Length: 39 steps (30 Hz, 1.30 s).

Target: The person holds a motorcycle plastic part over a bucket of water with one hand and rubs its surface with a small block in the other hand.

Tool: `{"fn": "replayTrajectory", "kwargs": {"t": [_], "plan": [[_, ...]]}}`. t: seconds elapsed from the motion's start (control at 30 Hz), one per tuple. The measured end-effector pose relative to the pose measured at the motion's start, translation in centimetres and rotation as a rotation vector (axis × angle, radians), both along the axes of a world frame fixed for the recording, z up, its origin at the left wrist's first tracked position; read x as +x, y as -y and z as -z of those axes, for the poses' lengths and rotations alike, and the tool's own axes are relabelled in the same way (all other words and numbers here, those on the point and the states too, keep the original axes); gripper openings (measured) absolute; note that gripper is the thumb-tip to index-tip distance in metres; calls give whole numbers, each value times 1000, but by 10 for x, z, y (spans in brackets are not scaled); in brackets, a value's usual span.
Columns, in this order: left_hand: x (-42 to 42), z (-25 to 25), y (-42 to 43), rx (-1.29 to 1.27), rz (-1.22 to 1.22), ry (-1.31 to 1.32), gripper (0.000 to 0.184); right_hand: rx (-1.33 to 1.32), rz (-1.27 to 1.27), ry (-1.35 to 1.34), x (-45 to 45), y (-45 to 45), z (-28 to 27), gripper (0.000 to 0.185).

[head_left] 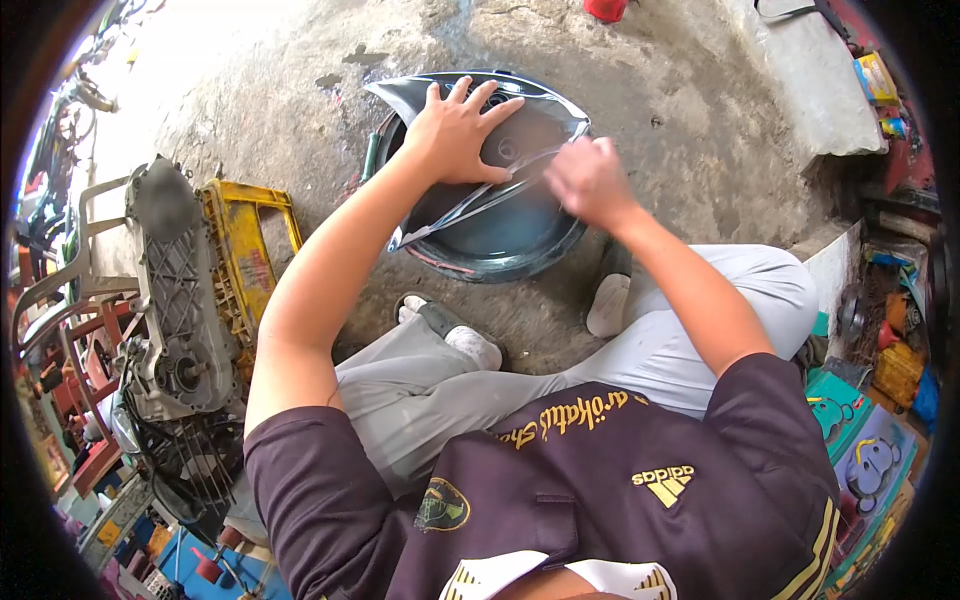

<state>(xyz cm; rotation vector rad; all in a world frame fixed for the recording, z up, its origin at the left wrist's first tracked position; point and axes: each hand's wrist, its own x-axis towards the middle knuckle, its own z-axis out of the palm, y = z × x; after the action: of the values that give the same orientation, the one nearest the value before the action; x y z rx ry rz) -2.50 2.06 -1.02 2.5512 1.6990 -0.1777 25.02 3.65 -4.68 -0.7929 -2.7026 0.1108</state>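
A dark, glossy curved panel (520, 130) with pale edges lies across a round dark basin (500, 255) on the concrete floor. My left hand (455, 135) rests on the panel with its fingers spread, the palm near its middle. At the panel's right edge is my right hand (592, 182), blurred by motion, its fingers curled. Whatever it may hold is hidden. Water or a wet surface shows in the lower part of the basin, under the panel's edge.
A metal engine casing (175, 290) and a yellow crate (245, 260) stand at the left. My feet are just below the basin. A red object (605, 9) is at the top, a concrete slab (815, 90) at upper right. Boxes and parts line the right side.
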Motion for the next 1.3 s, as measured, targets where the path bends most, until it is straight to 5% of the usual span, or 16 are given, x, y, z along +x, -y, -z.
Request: {"fn": "replayTrajectory", "kwargs": {"t": [0.13,0.33,0.53,0.73,0.93,1.07,1.3], "plan": [[-1,0,1,12,-1,5,114,-16,260,-62,16,-27,7,20],[-2,4,-2,20,6,10,112,-70,-42,-60,-5,8,3,20],[-2,3,0,34,15,32,113,49,240,-99,8,-24,9,20],[1,0,0,13,-2,7,115,-60,-114,-12,-8,13,-3,22],[0,-3,0,11,0,14,115,6,281,-60,13,-27,9,20],[0,-3,0,18,1,0,114,-15,-46,-32,-4,14,2,20],[-1,-2,2,20,0,8,112,-28,223,-35,14,-21,11,20]]}}
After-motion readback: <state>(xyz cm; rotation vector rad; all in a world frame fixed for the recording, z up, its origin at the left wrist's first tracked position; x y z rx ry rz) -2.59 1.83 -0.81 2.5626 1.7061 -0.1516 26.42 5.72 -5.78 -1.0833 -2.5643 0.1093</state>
